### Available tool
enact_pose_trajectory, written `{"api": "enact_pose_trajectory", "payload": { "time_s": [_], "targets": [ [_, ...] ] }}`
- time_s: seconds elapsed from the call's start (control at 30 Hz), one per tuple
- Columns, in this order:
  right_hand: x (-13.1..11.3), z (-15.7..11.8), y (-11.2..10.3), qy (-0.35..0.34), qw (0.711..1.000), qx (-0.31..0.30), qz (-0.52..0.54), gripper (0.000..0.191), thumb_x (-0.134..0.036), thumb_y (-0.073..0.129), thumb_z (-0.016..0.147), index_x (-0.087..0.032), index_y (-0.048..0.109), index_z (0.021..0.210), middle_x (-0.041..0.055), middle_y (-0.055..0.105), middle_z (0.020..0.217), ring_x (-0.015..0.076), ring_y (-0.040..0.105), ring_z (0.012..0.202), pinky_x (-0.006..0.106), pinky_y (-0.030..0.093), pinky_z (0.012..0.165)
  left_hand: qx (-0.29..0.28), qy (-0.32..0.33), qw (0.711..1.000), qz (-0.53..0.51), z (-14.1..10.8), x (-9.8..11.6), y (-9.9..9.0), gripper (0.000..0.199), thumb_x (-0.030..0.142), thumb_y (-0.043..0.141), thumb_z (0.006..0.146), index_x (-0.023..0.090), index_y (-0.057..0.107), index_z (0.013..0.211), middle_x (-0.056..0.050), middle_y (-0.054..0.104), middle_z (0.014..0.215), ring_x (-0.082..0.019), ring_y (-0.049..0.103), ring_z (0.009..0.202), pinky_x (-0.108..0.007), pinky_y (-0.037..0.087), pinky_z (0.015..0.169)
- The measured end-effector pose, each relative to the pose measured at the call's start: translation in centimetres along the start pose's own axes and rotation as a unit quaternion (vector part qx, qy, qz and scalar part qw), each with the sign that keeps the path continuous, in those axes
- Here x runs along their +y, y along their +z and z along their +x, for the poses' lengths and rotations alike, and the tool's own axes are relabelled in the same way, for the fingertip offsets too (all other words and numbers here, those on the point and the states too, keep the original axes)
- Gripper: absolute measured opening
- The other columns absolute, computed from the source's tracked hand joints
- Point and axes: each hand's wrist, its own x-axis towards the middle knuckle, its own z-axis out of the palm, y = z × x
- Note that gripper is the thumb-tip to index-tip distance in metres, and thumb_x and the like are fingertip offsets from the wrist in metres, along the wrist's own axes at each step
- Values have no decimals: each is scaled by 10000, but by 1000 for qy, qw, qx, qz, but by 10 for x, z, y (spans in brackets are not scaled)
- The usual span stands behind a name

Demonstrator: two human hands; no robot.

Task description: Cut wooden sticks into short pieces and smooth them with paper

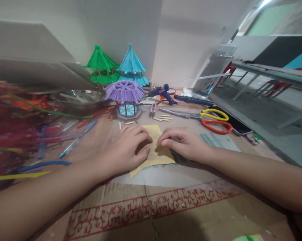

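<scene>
My left hand [130, 147] rests on the left part of a piece of yellow paper [154, 157], fingers gently curved and thumb apart, with nothing visible between them. On the paper's right side, my right hand [183, 144] has thumb and forefinger drawn together in a pinch; what sits between the tips, if anything, is too small to see. The paper lies on a white sheet [211, 169] with green lettering. Just beyond the hands are several short pale sticks [164, 118], pink thread snips [153, 110] and a small pavilion model [127, 98] with a purple fuzzy roof.
Scissors [211, 121] with yellow and red handles lie beside a phone [231, 122]. Behind are a blue glue gun [163, 93], a blue cutter [192, 99], green [102, 67] and light blue [132, 65] roofed models. A metal bowl [77, 100] and blurred pipe cleaners [12, 134] fill the left.
</scene>
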Motion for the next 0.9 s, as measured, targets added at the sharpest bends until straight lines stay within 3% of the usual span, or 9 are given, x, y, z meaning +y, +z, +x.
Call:
{"api": "enact_pose_trajectory", "payload": {
  "time_s": [0.13, 0.3, 0.5, 0.67, 0.83, 0.9],
  "targets": [
    [5, 2, 0, -66, 994, -12, -82, 221, -260, 558, 995, -169, 736, 900, 58, 744, 860, 157, 658, 804, 277, 492, 754, -10, -3, 1000, 0, 1, 0, -1, 184, 301, 584, 912, 207, 667, 1046, -65, 654, 1104, -274, 567, 1109, -483, 428, 1003],
    [9, 3, 3, -76, 984, -28, -160, 170, -222, 581, 981, -149, 720, 915, 75, 735, 841, 178, 638, 788, 288, 469, 725, -26, -5, 1000, 1, 0, 1, -1, 232, 326, 627, 875, 193, 645, 1064, -76, 622, 1136, -296, 539, 1139, -497, 426, 1015],
    [-1, -4, 8, -169, 972, -102, -126, 231, -196, 515, 1012, -163, 697, 874, 55, 713, 812, 162, 610, 788, 276, 475, 740, -28, -5, 1000, -4, -1, -1, 2, 232, 330, 607, 892, 194, 619, 1080, -86, 602, 1169, -298, 519, 1170, -511, 423, 1036],
    [5, 0, 4, -137, 971, -55, -188, 210, -168, 526, 987, -161, 702, 874, 79, 715, 839, 184, 613, 811, 306, 477, 747, -35, -9, 999, 4, 1, -1, 1, 251, 326, 597, 896, 192, 603, 1108, -94, 591, 1186, -304, 508, 1177, -526, 421, 1039],
    [5, 3, 2, -132, 976, -95, -147, 198, -194, 538, 997, -167, 701, 888, 68, 710, 837, 171, 630, 814, 287, 489, 745, -34, -6, 999, 8, 1, -1, 1, 226, 309, 591, 890, 194, 599, 1085, -92, 594, 1167, -299, 518, 1156, -519, 435, 1024],
    [6, 5, 2, -114, 974, -76, -181, 190, -181, 549, 984, -169, 705, 877, 76, 715, 844, 184, 630, 818, 304, 487, 753, -34, -6, 999, 10, 1, -1, 2, 232, 311, 591, 892, 198, 598, 1094, -91, 589, 1172, -300, 513, 1165, -523, 431, 1032]
  ]
}}
